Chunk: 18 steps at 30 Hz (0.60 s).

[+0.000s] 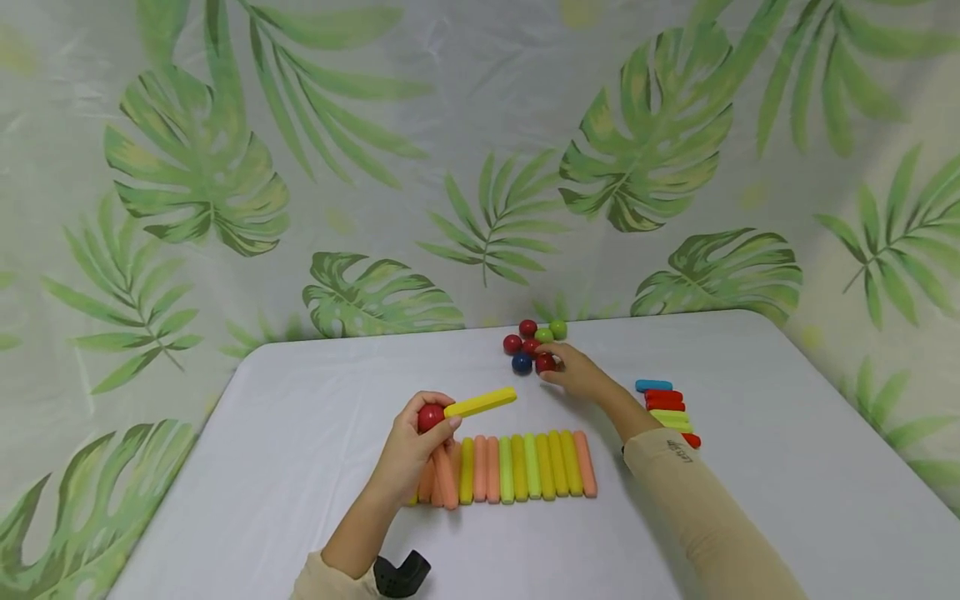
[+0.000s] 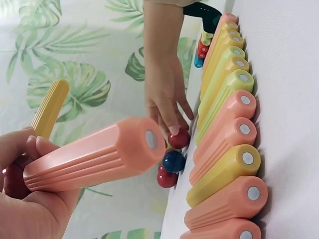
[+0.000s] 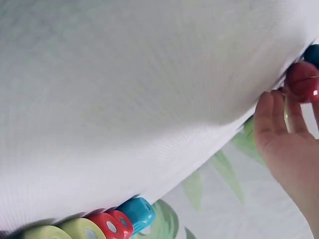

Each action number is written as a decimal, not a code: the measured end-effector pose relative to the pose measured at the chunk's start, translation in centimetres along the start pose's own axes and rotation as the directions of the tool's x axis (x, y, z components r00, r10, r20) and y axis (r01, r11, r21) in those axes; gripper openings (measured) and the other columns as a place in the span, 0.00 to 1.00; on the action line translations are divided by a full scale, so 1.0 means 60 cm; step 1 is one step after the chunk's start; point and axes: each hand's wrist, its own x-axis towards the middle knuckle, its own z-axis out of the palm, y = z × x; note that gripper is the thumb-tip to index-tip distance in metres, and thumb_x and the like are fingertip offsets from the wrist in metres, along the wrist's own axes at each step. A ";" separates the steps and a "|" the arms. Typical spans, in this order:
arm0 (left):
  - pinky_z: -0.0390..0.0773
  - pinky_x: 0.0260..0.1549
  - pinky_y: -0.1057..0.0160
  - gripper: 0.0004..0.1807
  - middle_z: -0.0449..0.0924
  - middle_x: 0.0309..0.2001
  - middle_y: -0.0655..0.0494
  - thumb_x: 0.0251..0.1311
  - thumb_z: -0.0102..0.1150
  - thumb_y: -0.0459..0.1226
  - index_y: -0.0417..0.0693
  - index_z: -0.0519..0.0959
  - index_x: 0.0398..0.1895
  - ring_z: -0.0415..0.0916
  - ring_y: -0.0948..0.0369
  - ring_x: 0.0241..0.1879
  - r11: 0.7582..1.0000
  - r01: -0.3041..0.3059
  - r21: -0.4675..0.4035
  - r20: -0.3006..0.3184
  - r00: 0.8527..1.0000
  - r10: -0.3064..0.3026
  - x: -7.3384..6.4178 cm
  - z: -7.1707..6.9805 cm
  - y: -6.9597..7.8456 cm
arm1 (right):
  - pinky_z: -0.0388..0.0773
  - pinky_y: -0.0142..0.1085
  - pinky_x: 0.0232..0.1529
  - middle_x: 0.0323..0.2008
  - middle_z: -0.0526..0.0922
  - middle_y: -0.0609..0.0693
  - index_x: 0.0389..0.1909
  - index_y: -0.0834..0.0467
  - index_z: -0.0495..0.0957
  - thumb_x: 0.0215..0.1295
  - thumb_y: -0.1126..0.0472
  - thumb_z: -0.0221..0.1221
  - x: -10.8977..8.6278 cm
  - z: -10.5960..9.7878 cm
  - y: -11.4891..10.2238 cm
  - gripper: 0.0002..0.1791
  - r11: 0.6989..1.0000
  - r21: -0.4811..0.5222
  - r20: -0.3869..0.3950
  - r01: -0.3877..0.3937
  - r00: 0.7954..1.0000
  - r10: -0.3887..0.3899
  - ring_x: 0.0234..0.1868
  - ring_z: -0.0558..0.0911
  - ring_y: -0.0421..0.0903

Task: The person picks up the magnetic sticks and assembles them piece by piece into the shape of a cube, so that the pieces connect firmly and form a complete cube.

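My left hand [image 1: 408, 446] holds a red ball [image 1: 431, 417] with two magnetic rods meeting at it. The yellow rod [image 1: 481, 403] points right and slightly up, while the pink rod [image 2: 94, 157] shows a silver disc at its free end. Over at the ball group, my right hand [image 1: 573, 371] has its fingers curled about another red ball [image 1: 545, 362] on the table. That ball lies against the fingertips in the right wrist view. Beside it sit a dark blue ball [image 1: 522, 362], several other red balls [image 1: 512, 344] and two green balls [image 1: 558, 330].
A row of pink, yellow and light green rods [image 1: 520, 468] lies side by side near the left hand. Right of the right forearm is a short stack of blue, red and light green rods [image 1: 663, 400]. The white table [image 1: 300, 400] ends at a leaf-patterned curtain [image 1: 495, 167].
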 end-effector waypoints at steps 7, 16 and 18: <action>0.75 0.30 0.66 0.16 0.68 0.36 0.45 0.56 0.59 0.32 0.42 0.68 0.46 0.69 0.57 0.27 1.000 0.022 -0.013 -0.011 1.000 -0.022 0.003 0.001 0.000 | 0.71 0.44 0.46 0.44 0.74 0.56 0.54 0.59 0.70 0.60 0.59 0.58 -0.009 -0.006 -0.003 0.21 0.997 0.001 -0.027 -0.073 0.997 0.073 0.44 0.72 0.53; 0.75 0.30 0.65 0.16 0.68 0.35 0.46 0.56 0.58 0.32 0.42 0.67 0.47 0.69 0.56 0.27 0.999 0.031 -0.029 -0.031 0.999 -0.032 0.003 0.002 -0.005 | 0.73 0.38 0.47 0.49 0.71 0.58 0.52 0.62 0.65 0.58 0.56 0.60 -0.075 -0.024 -0.073 0.24 0.879 0.475 -0.041 0.034 0.999 -0.017 0.47 0.74 0.53; 0.75 0.31 0.65 0.16 0.68 0.34 0.46 0.56 0.58 0.32 0.42 0.67 0.47 0.69 0.55 0.27 0.999 0.034 -0.030 -0.031 0.999 -0.035 0.004 0.002 -0.005 | 0.73 0.36 0.46 0.48 0.71 0.58 0.52 0.62 0.66 0.58 0.58 0.60 -0.091 -0.022 -0.091 0.23 0.845 0.531 -0.018 0.069 0.997 -0.070 0.46 0.74 0.52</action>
